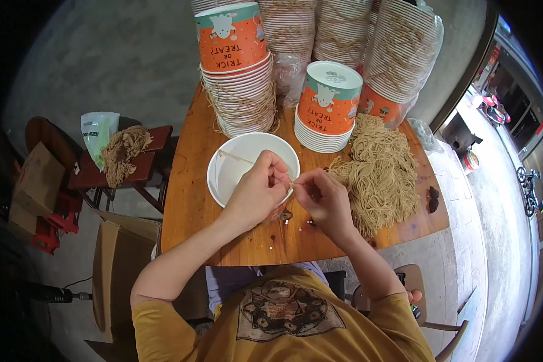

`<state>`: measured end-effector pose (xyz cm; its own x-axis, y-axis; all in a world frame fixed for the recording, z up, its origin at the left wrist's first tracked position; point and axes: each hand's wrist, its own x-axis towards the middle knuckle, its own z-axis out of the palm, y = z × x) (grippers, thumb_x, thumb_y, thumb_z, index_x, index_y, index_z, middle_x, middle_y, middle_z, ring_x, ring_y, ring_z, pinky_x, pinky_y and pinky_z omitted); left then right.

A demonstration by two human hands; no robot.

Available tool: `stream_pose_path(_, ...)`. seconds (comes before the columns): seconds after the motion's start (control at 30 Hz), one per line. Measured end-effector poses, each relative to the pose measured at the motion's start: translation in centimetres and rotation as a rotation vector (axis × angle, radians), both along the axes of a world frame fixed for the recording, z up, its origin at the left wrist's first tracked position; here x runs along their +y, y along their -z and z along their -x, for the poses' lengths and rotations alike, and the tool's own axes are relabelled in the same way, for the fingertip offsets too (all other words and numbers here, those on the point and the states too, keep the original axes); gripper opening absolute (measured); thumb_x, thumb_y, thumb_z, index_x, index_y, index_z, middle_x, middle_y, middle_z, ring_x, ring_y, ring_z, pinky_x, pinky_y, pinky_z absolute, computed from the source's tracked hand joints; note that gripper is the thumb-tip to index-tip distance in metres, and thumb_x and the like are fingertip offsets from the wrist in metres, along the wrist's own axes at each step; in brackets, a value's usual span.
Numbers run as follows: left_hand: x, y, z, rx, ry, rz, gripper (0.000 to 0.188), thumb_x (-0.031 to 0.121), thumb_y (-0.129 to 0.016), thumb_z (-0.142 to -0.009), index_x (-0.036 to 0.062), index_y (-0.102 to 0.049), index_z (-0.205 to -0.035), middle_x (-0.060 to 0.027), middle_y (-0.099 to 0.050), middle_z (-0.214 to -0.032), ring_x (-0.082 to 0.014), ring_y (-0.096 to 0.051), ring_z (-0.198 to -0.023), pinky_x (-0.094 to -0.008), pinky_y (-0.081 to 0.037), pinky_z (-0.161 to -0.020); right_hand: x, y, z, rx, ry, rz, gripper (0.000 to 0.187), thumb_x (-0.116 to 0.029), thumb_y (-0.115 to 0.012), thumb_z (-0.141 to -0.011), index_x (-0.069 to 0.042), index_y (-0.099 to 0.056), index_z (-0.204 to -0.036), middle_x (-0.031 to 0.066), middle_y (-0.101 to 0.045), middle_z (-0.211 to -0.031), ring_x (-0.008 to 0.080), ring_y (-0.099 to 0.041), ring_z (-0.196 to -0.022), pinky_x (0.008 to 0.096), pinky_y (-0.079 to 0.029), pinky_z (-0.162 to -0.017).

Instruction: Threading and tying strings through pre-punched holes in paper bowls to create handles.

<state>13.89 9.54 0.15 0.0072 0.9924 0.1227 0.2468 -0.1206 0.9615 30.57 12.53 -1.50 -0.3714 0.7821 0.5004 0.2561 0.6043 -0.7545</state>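
A white paper bucket [223, 166] stands mouth up on the table in front of me, its inside showing. A tan cord [234, 157] runs from the bucket's far left wall across the opening toward my fingers. My left hand [256, 190] is over the near right rim, its fingers pinched on the cord. Just right of the rim, my right hand [324, 199] pinches the cord too, its fingertips close to those of the left. The fingers partly hide the cord's end. To the right of my right hand lies a big heap of tan cords [380, 181].
Behind the bucket stand a tall stack of orange-and-green buckets [232, 48] with cord handles and a shorter upside-down stack [326, 108]. Plastic-wrapped stacks [398, 48] line the back of the wooden table [187, 223]. Dark lumps [433, 199] lie near its right edge. Left are a stool [157, 145] and cardboard box [111, 265].
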Motion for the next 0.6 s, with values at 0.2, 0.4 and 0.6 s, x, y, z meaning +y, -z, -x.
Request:
stream_pose_path(0.2, 0.0, -0.2, 0.3, -0.017, 0.027, 0.050, 0.023, 0.003, -0.057, -0.085, 0.0023, -0.042, -0.103, -0.0066, -0.059, -0.083, -0.0120, -0.056, -0.076, -0.0270, -0.047, -0.070, -0.1, -0.1, 0.1, 0.043, -0.020, 0.146, 0.013, -0.004, -0.064, -0.080, -0.005, -0.060, -0.093, 0.0038, -0.055, -0.073, 0.0119, -0.052, -0.058, 0.0259, -0.044, -0.055)
stream_pose_path(0.4, 0.0, -0.3, 0.6, 0.016, 0.039, 0.060, 0.024, 0.002, -0.057, -0.086, 0.0020, -0.040, -0.104, -0.0077, -0.060, -0.082, -0.0128, -0.058, -0.077, -0.0284, -0.047, -0.071, 0.1, -0.3, -0.1, -0.027, -0.045, -0.002, 0.014, -0.001, -0.062, -0.079, -0.004, -0.060, -0.093, 0.0039, -0.054, -0.074, 0.0122, -0.051, -0.057, 0.0251, -0.043, -0.055)
stream_pose_path(0.6, -0.6, -1.1, 0.0, 0.200, -0.009, -0.036, 0.022, 0.006, -0.055, -0.088, 0.0025, -0.039, -0.103, -0.0102, -0.059, -0.079, -0.0190, -0.060, -0.073, -0.0315, -0.047, -0.068, 0.5, 0.3, -0.3, 0.080, -0.143, 0.369, 0.007, -0.003, -0.060, -0.085, -0.001, -0.058, -0.091, -0.0011, -0.057, -0.078, 0.0045, -0.050, -0.063, 0.0226, -0.044, -0.058)
